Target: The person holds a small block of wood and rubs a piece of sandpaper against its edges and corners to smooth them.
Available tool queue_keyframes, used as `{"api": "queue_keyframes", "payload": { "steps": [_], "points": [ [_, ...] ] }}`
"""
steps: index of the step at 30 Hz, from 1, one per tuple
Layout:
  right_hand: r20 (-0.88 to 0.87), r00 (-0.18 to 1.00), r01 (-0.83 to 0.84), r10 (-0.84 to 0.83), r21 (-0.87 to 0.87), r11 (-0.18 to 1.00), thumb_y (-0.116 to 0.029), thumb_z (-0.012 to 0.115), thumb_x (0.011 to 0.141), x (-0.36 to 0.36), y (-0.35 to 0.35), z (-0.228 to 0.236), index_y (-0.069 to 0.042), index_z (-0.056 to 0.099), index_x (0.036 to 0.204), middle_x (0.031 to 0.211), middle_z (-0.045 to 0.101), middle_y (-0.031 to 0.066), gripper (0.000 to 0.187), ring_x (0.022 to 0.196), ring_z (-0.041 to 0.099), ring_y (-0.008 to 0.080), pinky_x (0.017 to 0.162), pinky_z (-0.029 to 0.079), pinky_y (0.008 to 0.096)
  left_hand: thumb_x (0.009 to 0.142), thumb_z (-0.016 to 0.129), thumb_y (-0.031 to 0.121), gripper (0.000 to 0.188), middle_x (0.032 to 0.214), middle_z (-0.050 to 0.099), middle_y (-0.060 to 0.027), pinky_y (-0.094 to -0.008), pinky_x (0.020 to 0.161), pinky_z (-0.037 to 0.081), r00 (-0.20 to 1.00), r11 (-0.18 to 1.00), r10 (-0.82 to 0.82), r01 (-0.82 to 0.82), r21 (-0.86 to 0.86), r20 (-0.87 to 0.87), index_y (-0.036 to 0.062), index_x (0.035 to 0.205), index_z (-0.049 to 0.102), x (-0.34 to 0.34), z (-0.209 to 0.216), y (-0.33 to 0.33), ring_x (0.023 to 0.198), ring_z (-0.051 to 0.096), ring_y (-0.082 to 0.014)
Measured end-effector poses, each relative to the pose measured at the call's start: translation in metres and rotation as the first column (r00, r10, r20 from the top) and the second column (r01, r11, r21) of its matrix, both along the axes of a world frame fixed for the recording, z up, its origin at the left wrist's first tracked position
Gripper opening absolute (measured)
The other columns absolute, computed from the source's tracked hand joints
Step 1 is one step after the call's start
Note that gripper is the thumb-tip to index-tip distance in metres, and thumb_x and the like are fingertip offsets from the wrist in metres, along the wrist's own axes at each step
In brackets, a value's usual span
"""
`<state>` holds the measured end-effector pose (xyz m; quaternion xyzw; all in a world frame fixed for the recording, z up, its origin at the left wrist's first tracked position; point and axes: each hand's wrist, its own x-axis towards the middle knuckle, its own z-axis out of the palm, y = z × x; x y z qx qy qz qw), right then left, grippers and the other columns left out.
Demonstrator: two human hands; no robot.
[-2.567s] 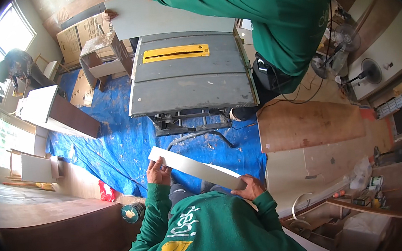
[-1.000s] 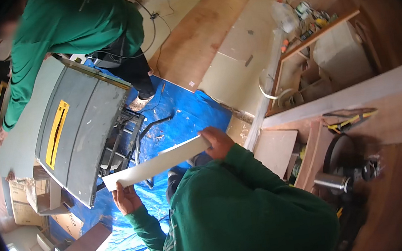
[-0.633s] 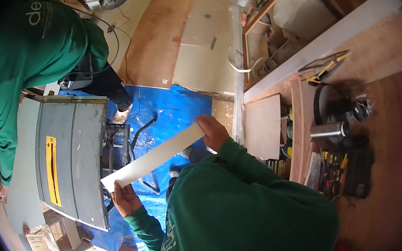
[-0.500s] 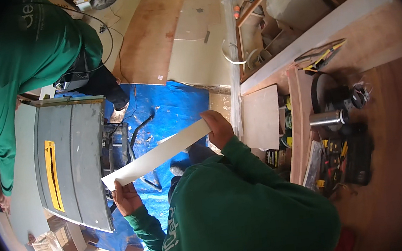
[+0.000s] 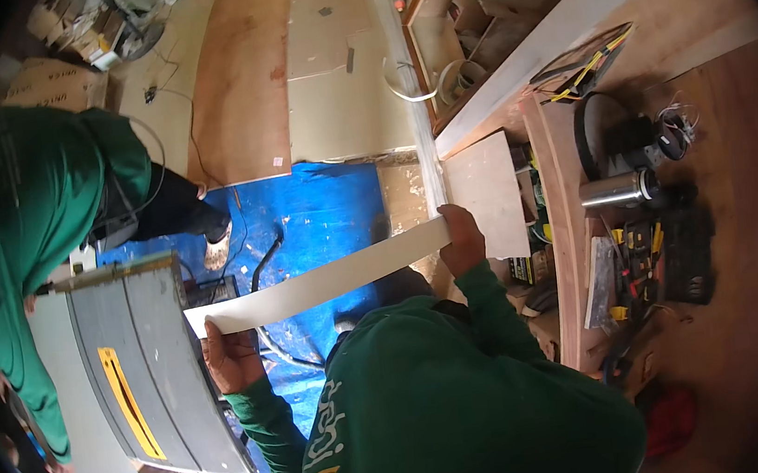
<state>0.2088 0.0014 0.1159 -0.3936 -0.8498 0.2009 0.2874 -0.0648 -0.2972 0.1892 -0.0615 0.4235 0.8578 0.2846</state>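
A long white strip (image 5: 328, 278), thin and flat, stretches between my two hands, its broad face showing. My left hand (image 5: 232, 358) pinches its left end with the thumb on top, close to the right edge of a grey table saw (image 5: 160, 345). At the strip's other end, my right hand (image 5: 464, 240) is closed round it, raised in front of a pale wood panel (image 5: 484, 192). The fingers beneath the strip are partly hidden. A yellow insert plate (image 5: 131, 403) with a dark slot is set in the saw's top.
A co-worker in a green top (image 5: 45, 181) leans over the saw's left side. Blue sheeting (image 5: 329, 205) covers the floor, with a brown board (image 5: 235, 85) beyond. On the right-hand wooden bench lie a metal flask (image 5: 617, 190) and a tool case (image 5: 686, 267).
The strip now shows broader and longer, with my right hand farther right. My left hand remains near the saw's edge. The whole view has shifted, and the co-worker appears farther left.
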Motion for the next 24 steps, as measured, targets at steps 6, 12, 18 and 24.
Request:
{"api": "queue_keyframes", "payload": {
  "steps": [6, 12, 18, 24],
  "points": [
    [-0.003, 0.999, 0.035, -0.035, -0.113, 0.993, 0.008, 0.057, 0.066, -0.017, 0.063, -0.004, -0.005, 0.056, 0.108, 0.104, 0.059, 0.0153, 0.044, 0.102, 0.056, 0.0354, 0.085, 0.049, 0.0416, 0.097, 0.05, 0.02, 0.026, 0.112, 0.065, -0.0115, -0.04, 0.091, 0.051, 0.973, 0.971, -0.17, 0.138, 0.198, 0.155, 0.0039, 0.116, 0.058, -0.028, -0.003, 0.115, 0.103, 0.063, -0.0247],
    [-0.032, 0.998, 0.056, -0.062, -0.171, 0.984, 0.005, 0.057, 0.07, -0.017, 0.14, 0.0, -0.004, 0.055, 0.104, 0.1, 0.058, 0.0177, 0.035, 0.094, 0.058, 0.0379, 0.079, 0.05, 0.0422, 0.098, 0.049, 0.022, 0.029, 0.117, 0.063, -0.0123, -0.0412, 0.094, 0.049, 0.941, 0.931, -0.302, 0.257, 0.259, 0.151, 0.0045, 0.119, 0.057, -0.054, 0.003, 0.252, 0.108, 0.061, -0.0245],
    [-0.052, 0.998, -0.032, 0.024, -0.155, 0.987, 0.006, 0.059, 0.067, -0.039, 0.193, 0.007, -0.002, 0.055, 0.107, 0.098, 0.058, 0.0189, 0.041, 0.092, 0.059, 0.0382, 0.077, 0.05, 0.0426, 0.099, 0.045, 0.032, 0.042, 0.131, 0.054, -0.0093, -0.042, 0.1, 0.042, 0.871, 0.812, -0.49, 0.442, 0.38, 0.032, 0.0068, 0.132, 0.046, -0.065, 0.002, 0.358, 0.119, 0.053, -0.0243],
    [-0.068, 0.998, -0.006, -0.006, -0.173, 0.985, -0.007, 0.071, 0.066, -0.094, 0.239, 0.007, -0.003, 0.057, 0.102, 0.09, 0.058, 0.0166, 0.04, 0.088, 0.058, 0.0373, 0.076, 0.049, 0.043, 0.095, 0.044, 0.05, 0.063, 0.141, 0.039, -0.0151, -0.0498, 0.109, 0.029, 0.785, 0.666, -0.618, 0.495, 0.558, 0.041, 0.005, 0.138, 0.036, -0.078, -0.001, 0.45, 0.132, 0.034, -0.0338]
  ]
}}
